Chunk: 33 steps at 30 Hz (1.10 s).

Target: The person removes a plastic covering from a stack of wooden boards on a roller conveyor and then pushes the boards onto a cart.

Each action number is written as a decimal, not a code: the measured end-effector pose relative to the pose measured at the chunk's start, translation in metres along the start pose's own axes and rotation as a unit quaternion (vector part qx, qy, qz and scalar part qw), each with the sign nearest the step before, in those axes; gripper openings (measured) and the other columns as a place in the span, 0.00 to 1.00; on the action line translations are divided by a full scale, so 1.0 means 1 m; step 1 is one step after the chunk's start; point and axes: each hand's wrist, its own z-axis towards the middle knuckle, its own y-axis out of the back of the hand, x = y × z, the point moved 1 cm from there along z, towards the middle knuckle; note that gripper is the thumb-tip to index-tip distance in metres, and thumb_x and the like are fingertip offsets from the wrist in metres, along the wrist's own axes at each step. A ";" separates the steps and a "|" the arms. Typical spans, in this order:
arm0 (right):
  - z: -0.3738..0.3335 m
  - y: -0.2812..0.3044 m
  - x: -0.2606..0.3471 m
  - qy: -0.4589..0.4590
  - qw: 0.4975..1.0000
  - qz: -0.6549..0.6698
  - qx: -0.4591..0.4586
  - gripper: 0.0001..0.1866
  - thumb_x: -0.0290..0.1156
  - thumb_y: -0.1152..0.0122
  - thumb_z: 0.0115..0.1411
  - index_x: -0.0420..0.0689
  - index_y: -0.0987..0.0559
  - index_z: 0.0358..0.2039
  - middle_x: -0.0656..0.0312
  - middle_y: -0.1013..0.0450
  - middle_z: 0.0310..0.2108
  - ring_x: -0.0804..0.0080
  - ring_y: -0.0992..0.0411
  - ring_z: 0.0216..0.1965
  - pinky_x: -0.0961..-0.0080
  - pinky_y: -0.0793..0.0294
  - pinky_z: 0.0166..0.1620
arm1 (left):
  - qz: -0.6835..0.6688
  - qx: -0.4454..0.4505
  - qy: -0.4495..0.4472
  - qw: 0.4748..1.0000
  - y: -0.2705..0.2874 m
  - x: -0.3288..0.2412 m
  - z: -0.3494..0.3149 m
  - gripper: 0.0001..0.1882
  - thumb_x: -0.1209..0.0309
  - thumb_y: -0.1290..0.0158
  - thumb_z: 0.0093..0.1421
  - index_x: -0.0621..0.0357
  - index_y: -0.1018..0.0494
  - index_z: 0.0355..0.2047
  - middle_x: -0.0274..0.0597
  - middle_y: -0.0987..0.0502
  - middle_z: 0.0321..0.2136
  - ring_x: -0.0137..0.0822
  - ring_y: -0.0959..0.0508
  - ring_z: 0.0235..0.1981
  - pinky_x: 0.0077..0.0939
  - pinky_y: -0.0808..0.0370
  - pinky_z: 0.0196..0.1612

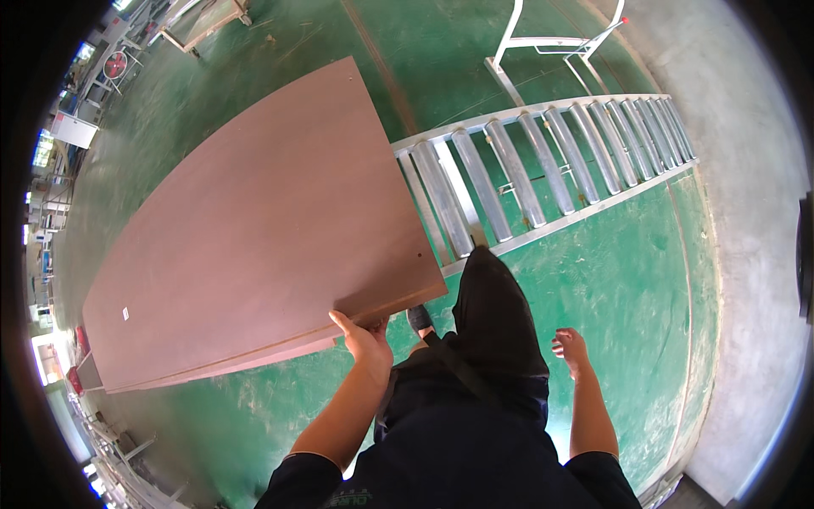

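A large flat brown panel [254,204] spreads across the left and middle, its right end beside a roller conveyor [526,174]. My left hand [366,341] grips the panel's near edge close to its right corner, thumb on top and fingers hidden beneath. Below that edge shows a strip of another brown board [284,350]. What bears the panel from underneath is mostly hidden. Away to the right, my right hand [571,348] hangs over the green floor, fingers loosely curled and a little apart, with nothing visible in it.
The conveyor's metal rollers run off to the far right, towards a grey wall [755,212]. A white metal frame [543,42] stands behind it. At the far left are a wooden-topped table [203,21], a red fan [115,64] and cluttered equipment. Green floor [610,271] lies around me.
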 end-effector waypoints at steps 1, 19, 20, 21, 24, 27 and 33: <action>-0.003 -0.002 0.011 0.000 1.000 -0.001 -0.001 0.17 0.36 0.47 0.61 0.40 0.27 0.46 0.60 0.25 0.35 0.72 0.27 0.31 0.75 0.29 0.35 | 0.004 -0.008 0.005 1.000 -0.001 0.002 -0.001 0.41 0.39 0.57 0.61 0.59 0.47 0.61 0.49 0.38 0.55 0.44 0.30 0.50 0.41 0.25 0.51; 0.020 0.031 0.089 0.098 0.994 0.053 0.016 0.16 0.32 0.47 0.59 0.40 0.26 0.47 0.61 0.25 0.35 0.74 0.27 0.34 0.77 0.30 0.39 | 0.032 -0.012 0.001 0.999 -0.064 0.049 -0.035 0.34 0.40 0.60 0.63 0.58 0.39 0.55 0.43 0.29 0.43 0.38 0.26 0.38 0.40 0.23 0.47; 0.021 0.037 0.082 0.096 0.994 0.055 0.012 0.16 0.32 0.47 0.59 0.40 0.26 0.47 0.61 0.25 0.35 0.74 0.27 0.34 0.77 0.30 0.39 | 0.035 -0.010 0.003 0.999 -0.069 0.054 -0.036 0.34 0.40 0.60 0.63 0.58 0.39 0.55 0.43 0.29 0.43 0.38 0.26 0.38 0.40 0.23 0.47; 0.018 0.041 0.075 0.079 0.995 0.061 0.002 0.16 0.32 0.47 0.59 0.40 0.26 0.47 0.61 0.25 0.35 0.74 0.27 0.34 0.77 0.30 0.39 | 0.041 -0.005 0.010 0.999 -0.072 0.056 -0.038 0.34 0.40 0.60 0.63 0.58 0.38 0.53 0.42 0.29 0.41 0.37 0.26 0.37 0.40 0.23 0.47; 0.012 0.049 0.057 0.053 0.996 0.074 -0.015 0.16 0.33 0.47 0.59 0.40 0.26 0.47 0.61 0.25 0.35 0.73 0.27 0.34 0.76 0.29 0.39 | 0.061 0.013 0.017 0.998 -0.079 0.067 -0.041 0.36 0.39 0.62 0.63 0.60 0.38 0.54 0.43 0.28 0.41 0.38 0.25 0.37 0.39 0.23 0.46; 0.009 0.054 0.046 0.033 0.996 0.085 -0.021 0.17 0.33 0.48 0.59 0.39 0.27 0.46 0.60 0.26 0.35 0.72 0.27 0.34 0.75 0.29 0.39 | 0.077 0.031 0.019 0.996 -0.089 0.078 -0.046 0.39 0.37 0.63 0.62 0.60 0.40 0.56 0.45 0.28 0.44 0.39 0.24 0.39 0.38 0.23 0.46; 0.009 0.075 0.034 0.016 0.993 0.114 -0.041 0.17 0.33 0.48 0.59 0.38 0.27 0.46 0.60 0.26 0.35 0.72 0.28 0.34 0.75 0.30 0.39 | 0.089 0.053 0.040 0.994 -0.109 0.103 -0.056 0.39 0.36 0.63 0.62 0.59 0.39 0.56 0.45 0.27 0.44 0.40 0.24 0.38 0.39 0.23 0.45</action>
